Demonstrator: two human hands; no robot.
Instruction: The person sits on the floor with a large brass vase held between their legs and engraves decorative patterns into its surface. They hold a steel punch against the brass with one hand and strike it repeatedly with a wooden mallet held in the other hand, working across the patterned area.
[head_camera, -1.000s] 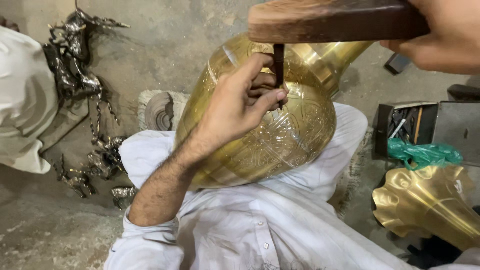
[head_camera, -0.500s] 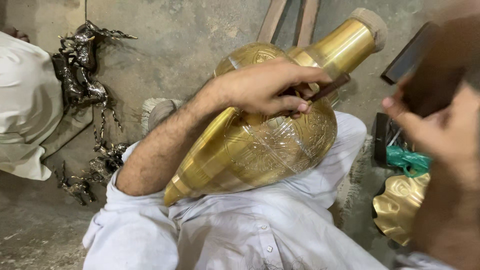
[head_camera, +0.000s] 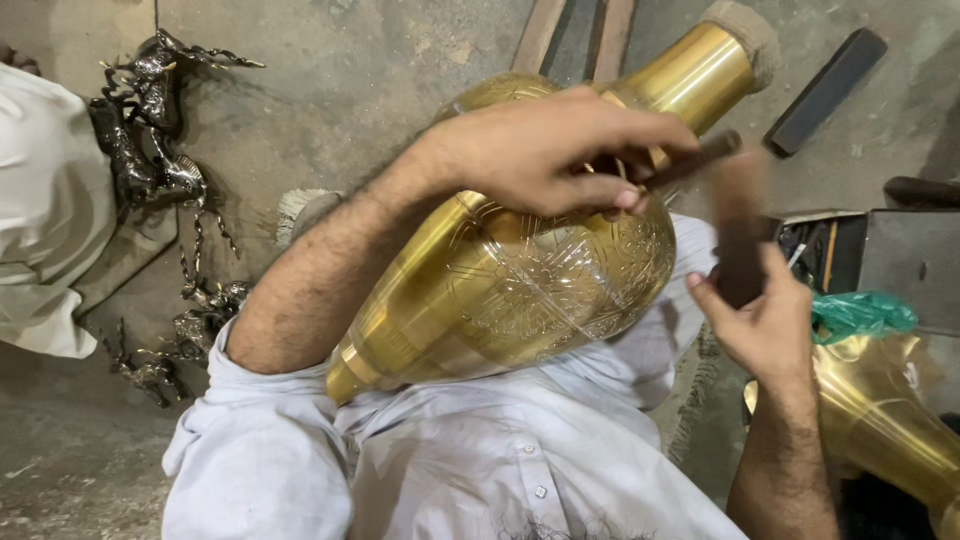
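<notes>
Engraved brass vase laid tilted across the lap, on the white garment, mouth toward the lower left, neck rising to the upper right. Below and right of the vase, the right hand is seen with fingers curled about a dark wooden mallet, blurred in the frame; the grip is judged closed, though the far fingers are hidden. Upon the vase's shoulder the left hand is laid, thumb and fingers pinched shut on a thin dark chisel, whose tip is hidden by the fingers. The vase is judged stiff, hollow and fairly heavy for its bulk; its polished belly would be slippery, and thin sheet metal may be dented or scratched if knocked. Hold is best taken at the narrow neck and beneath the belly, or the vase is cradled against the body as shown. Right of the vase, a second brass vessel is partly seen, with a green plastic bag just above it. Left of the vase, dark metal animal figures lie on the concrete floor, beside another person's white clothing. Beyond the vase's neck, two wooden slats and a dark flat bar rest on the floor
</notes>
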